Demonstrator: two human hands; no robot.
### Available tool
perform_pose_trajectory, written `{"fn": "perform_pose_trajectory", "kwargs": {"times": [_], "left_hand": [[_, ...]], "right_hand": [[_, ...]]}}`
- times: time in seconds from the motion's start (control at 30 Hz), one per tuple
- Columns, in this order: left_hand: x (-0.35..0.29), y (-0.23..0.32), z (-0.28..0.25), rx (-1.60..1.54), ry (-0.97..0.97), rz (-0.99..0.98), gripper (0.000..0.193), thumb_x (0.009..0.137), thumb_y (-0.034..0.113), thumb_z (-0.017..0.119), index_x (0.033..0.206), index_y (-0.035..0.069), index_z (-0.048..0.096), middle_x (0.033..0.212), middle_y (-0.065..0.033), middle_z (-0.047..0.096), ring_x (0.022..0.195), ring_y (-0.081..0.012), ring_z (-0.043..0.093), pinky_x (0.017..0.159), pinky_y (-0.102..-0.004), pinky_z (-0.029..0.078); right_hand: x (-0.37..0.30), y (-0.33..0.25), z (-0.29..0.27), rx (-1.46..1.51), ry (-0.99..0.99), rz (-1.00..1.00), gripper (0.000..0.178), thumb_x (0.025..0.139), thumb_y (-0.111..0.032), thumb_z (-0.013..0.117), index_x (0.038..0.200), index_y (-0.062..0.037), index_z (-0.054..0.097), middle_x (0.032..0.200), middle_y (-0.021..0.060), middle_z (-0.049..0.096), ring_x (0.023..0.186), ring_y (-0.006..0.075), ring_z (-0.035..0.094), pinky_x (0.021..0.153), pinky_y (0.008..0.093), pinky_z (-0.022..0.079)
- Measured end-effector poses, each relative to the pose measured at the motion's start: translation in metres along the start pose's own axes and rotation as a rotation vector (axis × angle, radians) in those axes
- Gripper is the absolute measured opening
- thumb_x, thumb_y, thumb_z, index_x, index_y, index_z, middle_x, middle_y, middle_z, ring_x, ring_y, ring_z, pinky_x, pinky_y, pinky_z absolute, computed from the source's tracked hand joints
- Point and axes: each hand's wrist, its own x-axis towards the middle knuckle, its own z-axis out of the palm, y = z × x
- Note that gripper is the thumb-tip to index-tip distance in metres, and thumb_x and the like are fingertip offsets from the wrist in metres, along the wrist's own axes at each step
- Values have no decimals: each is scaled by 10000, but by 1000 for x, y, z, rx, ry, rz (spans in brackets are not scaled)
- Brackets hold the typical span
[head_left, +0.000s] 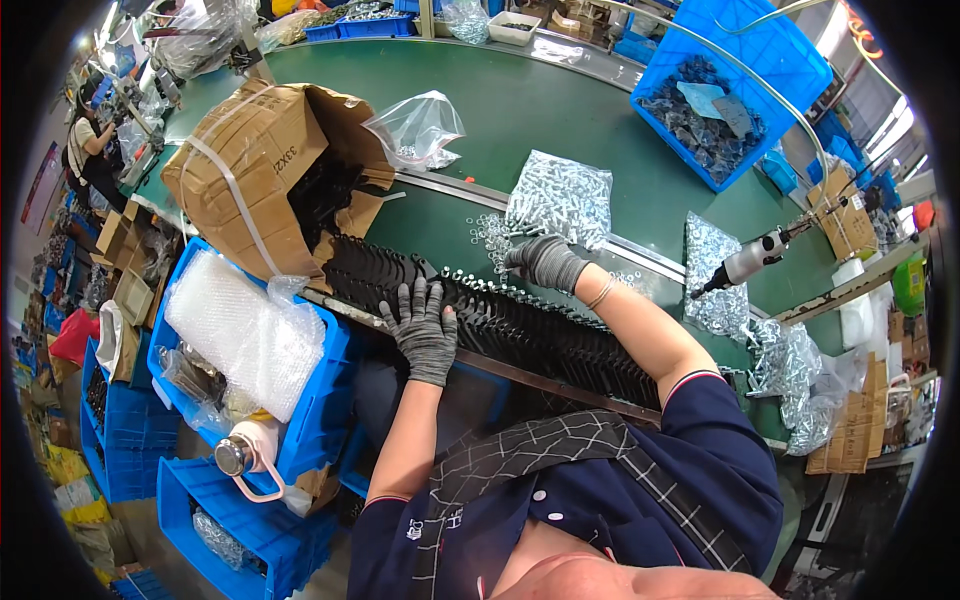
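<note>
A long row of black parts stands packed along the near edge of the green table, with small silver pieces along part of its top. My left hand, in a grey glove, lies with spread fingers on the row's left part, holding nothing. My right hand, also gloved, is at a loose pile of small silver rings just beyond the row. Its fingers are bent together; whatever they pinch is hidden. Behind that hand lies a clear bag of silver bolts.
An open cardboard box with black parts stands at the left, near a clear plastic bag. A power screwdriver hangs at the right above another bag of bolts. A blue bin sits far right; a pink-handled bottle stands lower left.
</note>
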Motion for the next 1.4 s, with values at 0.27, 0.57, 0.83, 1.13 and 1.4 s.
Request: {"fn": "perform_pose_trajectory", "kwargs": {"times": [0.27, 0.57, 0.83, 1.13, 1.4], "left_hand": [[2, -1, -2, -21, 2, -4, 394, 899, 364, 509, 1206, 171, 663, 1367, -53, 541, 1356, -291, 370, 1157, -581, 92], [0, -1, -1, -20, 16, 0, 384, 881, 350, 523, 1191, 176, 667, 1358, -52, 547, 1346, -292, 383, 1156, -578, 100], [2, 2, -1, -18, 0, 4, 393, 872, 344, 530, 1211, 186, 653, 1373, -45, 533, 1344, -289, 384, 1156, -575, 103], [3, 2, -1, -8, 4, 2, 394, 870, 346, 532, 1210, 189, 655, 1382, -43, 528, 1350, -283, 376, 1158, -573, 100], [-1, -2, 1, -21, 0, -15, 395, 874, 349, 532, 1211, 184, 656, 1391, -41, 523, 1370, -279, 357, 1162, -577, 85]], "right_hand": [[-2, 15, -1, -306, 33, -150, 182, 823, -169, 603, 973, -153, 705, 921, 115, 683, 849, 305, 667, 735, 428, 527], [-15, -34, -45, -273, 1, -91, 192, 840, -169, 611, 996, -139, 719, 981, 106, 700, 919, 285, 675, 792, 420, 530], [4, -4, -3, -99, -83, -193, 244, 871, -169, 575, 1063, -99, 708, 1007, 111, 704, 962, 268, 674, 846, 421, 522], [13, -9, 11, -407, 138, -255, 223, 768, -79, 618, 970, -98, 709, 877, 120, 685, 787, 286, 683, 661, 424, 540], [19, -24, -13, -402, -124, -242, 177, 751, -137, 622, 899, -63, 684, 849, 147, 683, 791, 321, 680, 666, 430, 542]]}}
